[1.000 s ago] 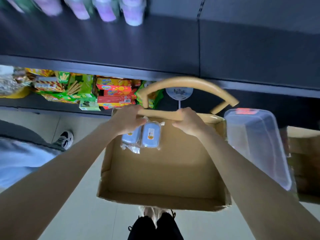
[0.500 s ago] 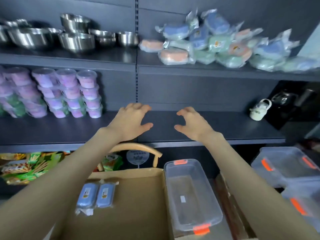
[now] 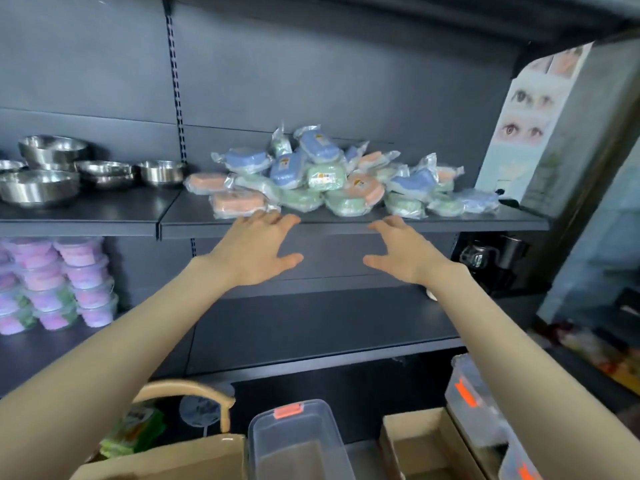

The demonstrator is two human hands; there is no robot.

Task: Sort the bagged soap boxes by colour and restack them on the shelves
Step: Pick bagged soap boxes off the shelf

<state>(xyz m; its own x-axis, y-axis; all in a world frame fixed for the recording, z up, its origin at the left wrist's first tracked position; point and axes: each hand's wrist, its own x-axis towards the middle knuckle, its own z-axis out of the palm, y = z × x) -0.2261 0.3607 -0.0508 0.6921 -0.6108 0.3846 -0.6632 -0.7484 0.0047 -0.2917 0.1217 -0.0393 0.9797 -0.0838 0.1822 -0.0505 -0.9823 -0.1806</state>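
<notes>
Raised left hand [image 3: 256, 251] and right hand [image 3: 401, 252] from the cardboard box [image 3: 166, 459] rim up to the shelf [image 3: 450, 221] edge, close before the soap box pile [image 3: 322, 181], with fingers spread and empty.

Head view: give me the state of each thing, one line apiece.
Left hand, open, fingers spread, holding nothing.
Right hand, open, fingers spread, holding nothing.
Soap boxes, bagged, heaped in mixed colours on the upper shelf, unsorted.
Steel bowls, upright, some nested, left of the heap.
Clear bin, upright, below the shelves.
Cardboard box, top open.
</notes>
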